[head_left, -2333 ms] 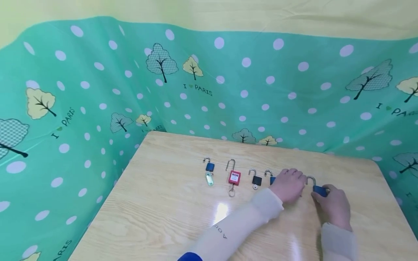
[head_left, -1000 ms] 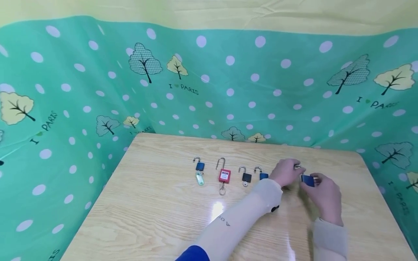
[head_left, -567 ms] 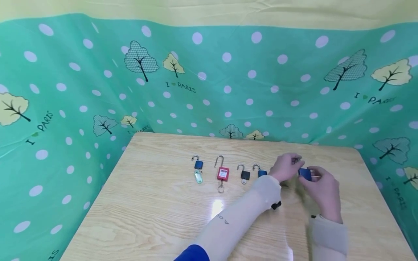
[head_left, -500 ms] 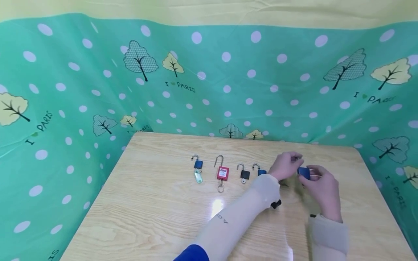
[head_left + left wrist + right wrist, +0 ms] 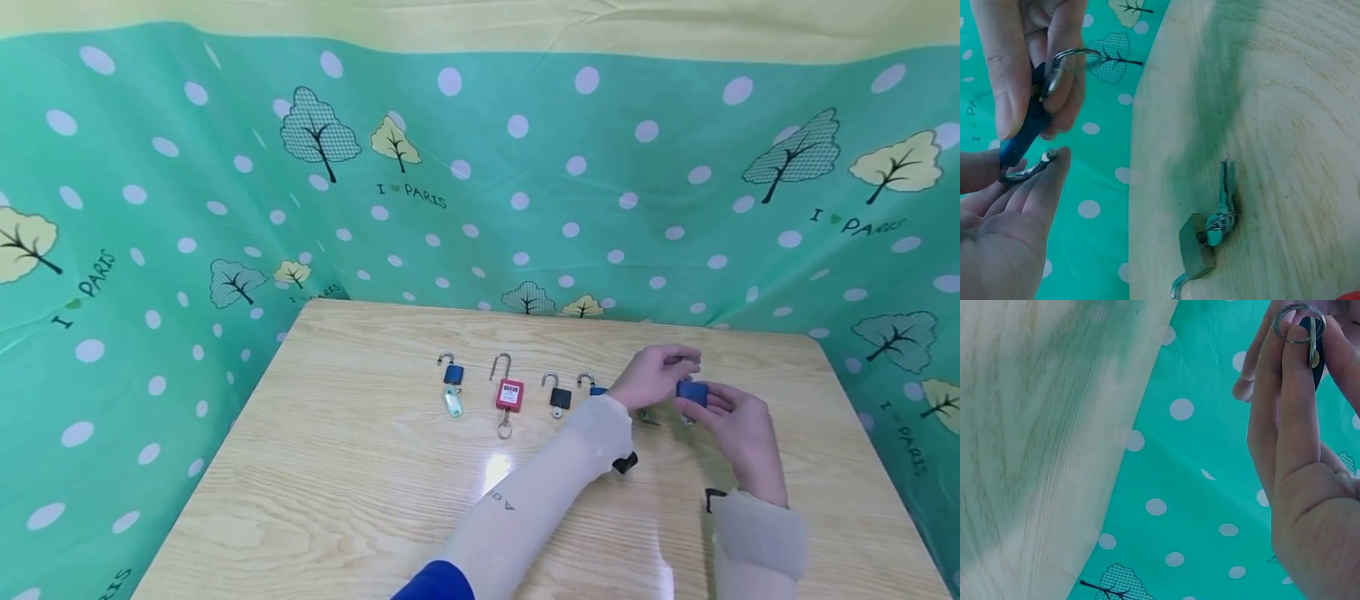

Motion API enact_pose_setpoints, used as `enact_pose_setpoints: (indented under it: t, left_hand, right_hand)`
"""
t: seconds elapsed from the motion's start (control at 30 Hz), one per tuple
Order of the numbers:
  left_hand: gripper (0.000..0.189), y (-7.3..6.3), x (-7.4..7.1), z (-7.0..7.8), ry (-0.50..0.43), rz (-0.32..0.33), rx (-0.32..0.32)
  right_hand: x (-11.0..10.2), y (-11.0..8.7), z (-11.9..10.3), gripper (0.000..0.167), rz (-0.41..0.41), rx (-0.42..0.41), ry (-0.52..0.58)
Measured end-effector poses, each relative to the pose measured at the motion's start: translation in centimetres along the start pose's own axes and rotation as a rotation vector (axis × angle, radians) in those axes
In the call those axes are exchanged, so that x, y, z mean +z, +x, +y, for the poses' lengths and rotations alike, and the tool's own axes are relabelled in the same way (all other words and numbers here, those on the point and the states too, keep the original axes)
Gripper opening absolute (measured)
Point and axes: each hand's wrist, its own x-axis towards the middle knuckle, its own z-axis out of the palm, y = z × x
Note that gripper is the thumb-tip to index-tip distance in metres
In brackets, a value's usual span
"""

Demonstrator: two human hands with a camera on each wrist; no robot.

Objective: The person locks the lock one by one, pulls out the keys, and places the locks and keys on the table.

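Padlock (image 5: 692,392) | blue, blocky | shackle (image 5: 1026,174) curved metal | held in hands (image 5: 738,425)

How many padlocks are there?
6: blue padlock in the right hand; on the table, left to right: tagged padlock, red padlock, black padlock, obscured padlock, keyed padlock near the left hand. Others possibly hidden.

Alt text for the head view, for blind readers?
A right hand pinches a blue padlock that the left hand also touches, above a wooden table. Farther left, four lie open: a tagged blue padlock, a red padlock, a black padlock and another blue padlock partly hidden by the left arm. Green dotted cloth hangs behind.
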Motion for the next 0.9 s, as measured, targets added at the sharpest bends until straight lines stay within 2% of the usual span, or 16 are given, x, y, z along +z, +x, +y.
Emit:
enact_pose_setpoints:
  t: [0.23, 0.4, 0.53, 0.67, 0.77, 0.9]
  left_hand:
    - [0.031, -0.1, -1.1, 0.4, 0.005, -0.033, 0.040]
    - [0.029, -0.3, -1.8, 0.4, 0.009, -0.025, 0.043]
    - [0.025, -0.3, -2.3, 0.6, 0.050, 0.002, 0.060]
    - [0.021, -0.3, -2.5, 0.9, 0.027, 0.018, 0.044]
    - [0.020, -0.3, -2.6, 1.1, 0.004, 0.004, 0.023]
    - [0.020, -0.1, -3.1, 1.7, 0.055, -0.030, 0.011]
  right_hand:
    - [0.0, 0.4, 0.2, 0.080, -0.047, -0.009, 0.022]
    - [0.1, 0.6, 0.2, 0.076, -0.026, 0.001, 0.056]
    - [0.0, 0.5, 0.1, 0.076, -0.011, 0.005, 0.072]
    - [0.1, 0.4, 0.0, 0.075, -0.003, 0.007, 0.085]
    - [0.2, 0.3, -0.1, 0.073, 0.012, -0.001, 0.104]
    - [0.3, 0.2, -0.1, 0.070, 0.040, -0.034, 0.128]
